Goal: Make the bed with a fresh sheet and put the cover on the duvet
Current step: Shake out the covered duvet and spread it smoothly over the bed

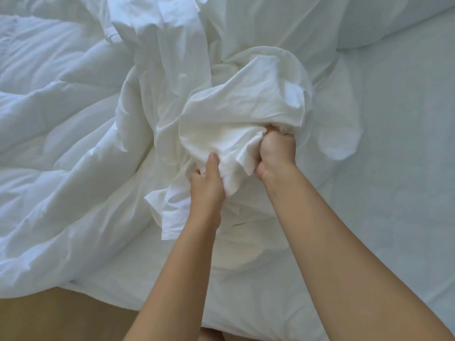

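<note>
A white duvet cover [236,104] lies bunched in the middle of the bed. My left hand [206,183] grips a fold of it near its lower edge, thumb on top. My right hand [277,148] is fisted around gathered cover fabric just to the right, with its fingers buried in the cloth. The puffy quilted duvet [56,124] sprawls over the left half of the bed and reaches under the cover. A smooth white sheet [394,148] covers the mattress on the right.
A white pillow [394,18] lies at the top right corner. The bed's near edge runs along the bottom, with tan wooden floor [61,316] below it at the lower left.
</note>
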The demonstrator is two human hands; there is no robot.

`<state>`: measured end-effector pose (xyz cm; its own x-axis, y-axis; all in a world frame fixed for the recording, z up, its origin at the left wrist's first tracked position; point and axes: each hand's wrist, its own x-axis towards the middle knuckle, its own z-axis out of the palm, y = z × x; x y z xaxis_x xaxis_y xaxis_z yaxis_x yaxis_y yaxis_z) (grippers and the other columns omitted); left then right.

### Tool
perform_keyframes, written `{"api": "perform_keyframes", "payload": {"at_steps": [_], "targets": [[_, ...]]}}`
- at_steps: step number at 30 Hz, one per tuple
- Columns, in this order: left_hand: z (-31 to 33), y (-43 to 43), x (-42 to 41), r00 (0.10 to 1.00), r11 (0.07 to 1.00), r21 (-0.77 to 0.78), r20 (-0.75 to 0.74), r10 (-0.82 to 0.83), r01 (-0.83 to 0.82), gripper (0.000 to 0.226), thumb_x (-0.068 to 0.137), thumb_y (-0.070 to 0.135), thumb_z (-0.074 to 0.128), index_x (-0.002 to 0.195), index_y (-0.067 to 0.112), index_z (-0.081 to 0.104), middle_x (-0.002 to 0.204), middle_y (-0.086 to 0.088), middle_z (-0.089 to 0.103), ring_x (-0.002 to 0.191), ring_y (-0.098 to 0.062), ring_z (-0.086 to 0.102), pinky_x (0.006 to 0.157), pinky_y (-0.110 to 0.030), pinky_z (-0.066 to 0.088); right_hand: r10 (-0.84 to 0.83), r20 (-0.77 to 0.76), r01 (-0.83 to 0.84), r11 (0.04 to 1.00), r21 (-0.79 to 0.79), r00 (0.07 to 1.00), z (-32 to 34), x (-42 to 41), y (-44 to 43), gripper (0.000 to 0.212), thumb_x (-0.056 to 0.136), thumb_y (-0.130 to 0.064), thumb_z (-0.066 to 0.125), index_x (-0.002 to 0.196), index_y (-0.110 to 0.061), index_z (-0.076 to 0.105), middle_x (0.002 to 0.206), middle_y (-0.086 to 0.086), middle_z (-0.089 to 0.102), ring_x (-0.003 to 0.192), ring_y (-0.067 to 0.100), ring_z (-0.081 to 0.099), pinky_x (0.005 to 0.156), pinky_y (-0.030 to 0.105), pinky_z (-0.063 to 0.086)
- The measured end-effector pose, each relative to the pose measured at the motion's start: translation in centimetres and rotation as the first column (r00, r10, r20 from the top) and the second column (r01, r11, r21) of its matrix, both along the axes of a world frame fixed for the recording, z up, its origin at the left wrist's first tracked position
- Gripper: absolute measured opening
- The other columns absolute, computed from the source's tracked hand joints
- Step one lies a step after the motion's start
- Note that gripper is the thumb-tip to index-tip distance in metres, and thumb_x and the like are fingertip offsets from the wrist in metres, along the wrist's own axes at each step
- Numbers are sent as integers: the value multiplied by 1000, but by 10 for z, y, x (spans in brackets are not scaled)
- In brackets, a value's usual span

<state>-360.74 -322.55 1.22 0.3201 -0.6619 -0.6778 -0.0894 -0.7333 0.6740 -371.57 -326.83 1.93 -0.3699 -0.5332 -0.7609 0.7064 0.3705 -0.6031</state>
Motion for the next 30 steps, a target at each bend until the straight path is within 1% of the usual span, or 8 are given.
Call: {"api": "perform_keyframes", "payload": {"at_steps": [4,7,10,12,19,24,27,30], "targets": [[14,-29,3,830,978,209,-543,126,-12,80,78,74,48,129,13,55,119,-10,66,107,-27,64,83,-42,55,4,-54,-6,999,-38,999,17,-22,9,11,89,-15,61,78,-10,62,71,1,65,60,13,63,52,19,50],[31,-45,-12,710,984,130,-704,4,123,74,78,70,52,122,11,63,119,-12,66,107,-27,64,87,-42,53,91,-83,-93,995,-24,992,27,-21,35,25,81,-30,72,93,-8,67,86,6,72,77,19,70,63,27,55],[42,-48,-32,783,993,72,-621,-25,89,42,92,37,56,67,9,76,71,-8,73,64,-18,71,52,-27,56,115,-29,-115,993,11,993,36,-1,54,42,72,-39,78,98,-8,68,91,8,74,83,22,71,74,35,57],[48,-37,-30,872,997,-30,-483,-75,69,33,92,23,58,62,12,69,53,-1,67,48,-12,66,40,-20,49,102,-44,-102,995,-3,994,46,6,58,40,72,-36,79,98,-8,68,94,10,73,85,24,71,77,38,57],[119,31,-31,932,932,-255,-189,-308,256,17,82,14,62,94,5,68,90,-10,71,86,-26,68,73,-39,56,36,-139,-63,979,-192,990,114,-13,134,31,77,-21,75,103,-5,68,99,14,72,88,28,71,73,43,58],[174,156,-68,750,777,-420,-275,-602,469,10,86,7,54,94,3,60,87,-13,65,82,-26,63,72,-38,52,-62,-312,-43,946,-320,948,170,-53,279,21,71,-29,75,89,-17,72,80,1,72,74,14,71,54,20,52],[168,246,-99,636,754,-268,-412,-652,600,28,83,23,55,110,29,61,101,3,69,92,-14,66,75,-31,56,-173,-396,88,971,-224,902,172,-93,371,19,61,-30,78,75,-21,70,65,-10,70,59,3,67,48,14,49],[131,299,-133,641,714,74,-511,-572,697,35,90,28,56,124,33,52,109,4,65,91,-12,62,64,-22,51,-233,-401,231,971,-53,886,129,-124,429,19,76,-20,69,95,-21,67,83,2,73,70,12,70,54,23,54]]}}
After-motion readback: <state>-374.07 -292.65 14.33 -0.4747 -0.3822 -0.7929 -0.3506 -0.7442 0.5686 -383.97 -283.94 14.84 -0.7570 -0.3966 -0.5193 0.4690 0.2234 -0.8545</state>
